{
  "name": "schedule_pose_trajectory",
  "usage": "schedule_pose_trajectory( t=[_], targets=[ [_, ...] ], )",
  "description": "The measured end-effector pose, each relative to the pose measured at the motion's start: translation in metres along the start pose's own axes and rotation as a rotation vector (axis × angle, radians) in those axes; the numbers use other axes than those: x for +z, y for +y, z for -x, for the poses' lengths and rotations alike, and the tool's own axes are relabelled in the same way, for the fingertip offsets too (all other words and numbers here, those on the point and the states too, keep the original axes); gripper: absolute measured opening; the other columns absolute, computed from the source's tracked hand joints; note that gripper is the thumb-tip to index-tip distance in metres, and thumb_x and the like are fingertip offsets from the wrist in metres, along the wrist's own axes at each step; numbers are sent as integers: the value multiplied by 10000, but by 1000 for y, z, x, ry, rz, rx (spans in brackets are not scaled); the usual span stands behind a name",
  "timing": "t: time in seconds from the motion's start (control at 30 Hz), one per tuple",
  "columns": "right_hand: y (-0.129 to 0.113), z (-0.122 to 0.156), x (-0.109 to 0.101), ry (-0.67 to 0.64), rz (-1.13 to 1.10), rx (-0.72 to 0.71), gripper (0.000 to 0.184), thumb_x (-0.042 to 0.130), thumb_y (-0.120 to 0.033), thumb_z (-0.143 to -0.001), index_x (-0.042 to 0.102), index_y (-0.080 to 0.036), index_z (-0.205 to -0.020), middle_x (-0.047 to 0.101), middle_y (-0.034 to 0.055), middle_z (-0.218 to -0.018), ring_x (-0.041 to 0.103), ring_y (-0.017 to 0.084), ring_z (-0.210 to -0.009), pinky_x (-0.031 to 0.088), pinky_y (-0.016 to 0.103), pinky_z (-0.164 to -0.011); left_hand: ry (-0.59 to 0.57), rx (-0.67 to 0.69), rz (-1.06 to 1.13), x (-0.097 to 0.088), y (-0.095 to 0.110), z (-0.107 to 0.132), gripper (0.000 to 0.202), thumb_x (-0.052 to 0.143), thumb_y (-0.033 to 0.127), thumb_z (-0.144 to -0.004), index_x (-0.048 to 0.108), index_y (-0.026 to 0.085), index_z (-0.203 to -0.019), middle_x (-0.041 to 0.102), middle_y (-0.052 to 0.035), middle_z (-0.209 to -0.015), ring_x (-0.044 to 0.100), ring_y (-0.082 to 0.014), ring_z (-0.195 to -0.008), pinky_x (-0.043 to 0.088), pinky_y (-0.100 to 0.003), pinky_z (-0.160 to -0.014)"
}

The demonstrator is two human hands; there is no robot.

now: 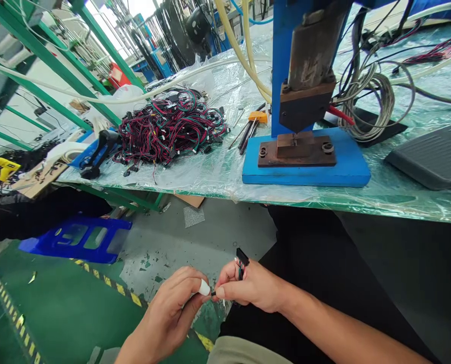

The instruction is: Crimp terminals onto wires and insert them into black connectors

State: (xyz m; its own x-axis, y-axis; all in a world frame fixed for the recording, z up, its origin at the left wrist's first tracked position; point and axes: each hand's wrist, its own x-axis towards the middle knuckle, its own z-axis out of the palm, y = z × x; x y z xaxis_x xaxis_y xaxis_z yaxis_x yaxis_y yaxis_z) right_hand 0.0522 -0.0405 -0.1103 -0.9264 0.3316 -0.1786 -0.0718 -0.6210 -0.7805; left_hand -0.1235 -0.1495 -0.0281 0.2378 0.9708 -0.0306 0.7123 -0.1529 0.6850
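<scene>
Both my hands are low, below the bench edge, over my lap. My right hand (248, 288) is closed on a short wire harness (242, 262) with a black connector sticking up past the knuckles and red and green wires running down into the palm. My left hand (172, 308) is closed in a pinch, one finger capped in white (203, 288), its tips meeting the right thumb at a small dark wire end (212, 293). On the bench lies a large tangled pile of similar harnesses (170, 126).
A blue bench press (304, 162) with a rusty ram stands on the plastic-covered green bench (399, 202). A grey foot pedal (430, 156), coiled cables (372, 101), hand tools (251, 126), a black scanner (98, 151). Blue stool (77, 237) on the floor; another person's dark sleeve (39, 212) at left.
</scene>
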Motion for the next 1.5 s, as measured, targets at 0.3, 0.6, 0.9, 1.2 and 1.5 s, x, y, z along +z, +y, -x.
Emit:
schedule_pose_trajectory(
  t=[0.3,0.6,0.9,1.2,1.5],
  targets=[
    [-3,0,3,31,-92,11,226,786,-333,-681,695,-127,-703,455,-92,-444,272,27,-367,154,230,-370,152,2,22,3,-1,-2,202,530,24,-955,577,217,-992,620,-25,-911,569,-146,-842,441,-257,-731],
    [-1,0,-2,25,-124,5,199,782,-313,-718,715,-127,-734,471,-81,-457,271,31,-387,156,230,-387,148,-74,67,3,-3,3,163,556,73,-962,576,229,-1004,619,-31,-931,565,-153,-836,439,-268,-724],
    [3,-3,-3,-27,-255,30,258,811,-356,-705,707,-125,-755,546,-55,-526,240,14,-370,120,236,-393,225,81,-95,7,-1,0,288,553,-29,-915,567,186,-1106,628,-82,-990,573,-181,-899,463,-312,-753],
    [6,-3,-5,-90,-319,59,241,820,-326,-700,708,-118,-748,569,-47,-511,230,15,-357,105,239,-392,222,153,-215,8,2,-3,325,566,-54,-894,571,153,-1145,649,-103,-1027,581,-186,-909,464,-331,-766],
    [5,-3,-7,-103,-351,71,221,815,-302,-700,707,-115,-744,512,-67,-478,222,16,-361,95,235,-389,185,175,-304,8,4,-1,358,588,-55,-880,555,167,-1158,658,-105,-1027,581,-194,-889,450,-344,-771]
  ],
)
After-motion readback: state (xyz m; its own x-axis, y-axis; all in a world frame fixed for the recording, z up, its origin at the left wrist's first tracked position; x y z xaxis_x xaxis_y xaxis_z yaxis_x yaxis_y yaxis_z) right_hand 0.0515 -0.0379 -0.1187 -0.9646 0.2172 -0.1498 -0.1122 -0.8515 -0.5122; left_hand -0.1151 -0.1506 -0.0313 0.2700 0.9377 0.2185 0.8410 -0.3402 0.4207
